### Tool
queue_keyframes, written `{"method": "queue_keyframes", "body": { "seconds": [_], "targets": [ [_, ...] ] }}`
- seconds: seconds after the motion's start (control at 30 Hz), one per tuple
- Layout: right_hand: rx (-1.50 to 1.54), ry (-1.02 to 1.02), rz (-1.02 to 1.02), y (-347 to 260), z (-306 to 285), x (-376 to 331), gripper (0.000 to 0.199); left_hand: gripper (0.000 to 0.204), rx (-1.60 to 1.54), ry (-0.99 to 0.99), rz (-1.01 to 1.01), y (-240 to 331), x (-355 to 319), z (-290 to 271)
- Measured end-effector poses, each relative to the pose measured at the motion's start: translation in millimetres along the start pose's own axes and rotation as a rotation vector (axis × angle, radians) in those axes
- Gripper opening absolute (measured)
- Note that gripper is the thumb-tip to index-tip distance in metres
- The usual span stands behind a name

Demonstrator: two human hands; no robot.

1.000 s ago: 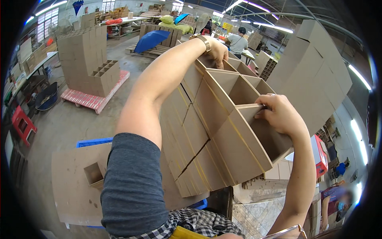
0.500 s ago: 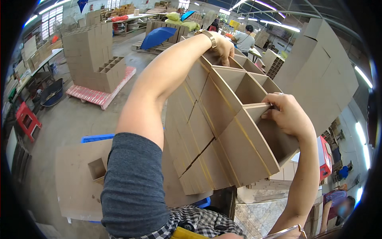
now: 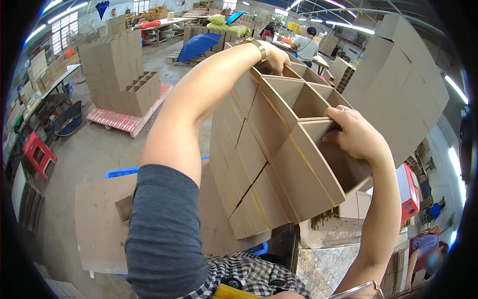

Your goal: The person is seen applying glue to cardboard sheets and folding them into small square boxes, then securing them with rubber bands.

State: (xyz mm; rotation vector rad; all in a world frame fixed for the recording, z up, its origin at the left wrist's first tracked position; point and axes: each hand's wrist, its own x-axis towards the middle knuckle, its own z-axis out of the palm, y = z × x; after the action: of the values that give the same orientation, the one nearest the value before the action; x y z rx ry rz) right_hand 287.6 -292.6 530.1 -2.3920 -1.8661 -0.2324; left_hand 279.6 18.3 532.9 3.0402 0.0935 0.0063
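Note:
I hold a brown cardboard divider grid (image 3: 269,149), a lattice of slotted sheets forming open cells, raised and tilted in front of me. My left hand (image 3: 275,59), with a gold watch on the wrist, grips the grid's far upper edge. My right hand (image 3: 354,133) grips a partition at the near right corner, fingers curled inside a cell. Both arms are stretched up around the grid.
A stack of similar divider grids (image 3: 119,74) stands on a red pallet (image 3: 124,122) at the left. Tall cardboard stacks (image 3: 403,89) rise at the right. A flat cardboard sheet (image 3: 102,224) lies below on a blue crate. A person in a grey shirt (image 3: 306,47) works far behind.
The grid has stayed raised in both hands and shifted slightly lower and nearer in view. My grips are unchanged.

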Motion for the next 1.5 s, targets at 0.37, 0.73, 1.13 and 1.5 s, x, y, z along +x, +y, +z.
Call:
{"method": "queue_keyframes", "body": {
  "seconds": [0.37, 0.73, 1.13, 1.5],
  "targets": [
    [0.005, 0.016, 0.003, 0.7, -2.8, 4.2, 0.02, 0.043, -0.059, -0.036, -0.004, 4.8, -3.8, -9.5],
    [0.011, 0.001, 0.03, -3.6, -5.0, 5.0, 0.021, 0.039, -0.039, -0.014, -0.014, 1.6, -1.8, -5.3],
    [-0.107, -0.084, 0.025, -0.3, -2.0, 1.4, 0.059, 0.068, 0.201, -0.053, -0.107, 13.8, -3.4, -7.6],
    [0.196, 0.031, -0.045, 11.7, -19.0, -17.8, 0.055, 0.036, -0.05, 0.91, 0.253, 56.4, -85.8, -17.2]
  ]
}}
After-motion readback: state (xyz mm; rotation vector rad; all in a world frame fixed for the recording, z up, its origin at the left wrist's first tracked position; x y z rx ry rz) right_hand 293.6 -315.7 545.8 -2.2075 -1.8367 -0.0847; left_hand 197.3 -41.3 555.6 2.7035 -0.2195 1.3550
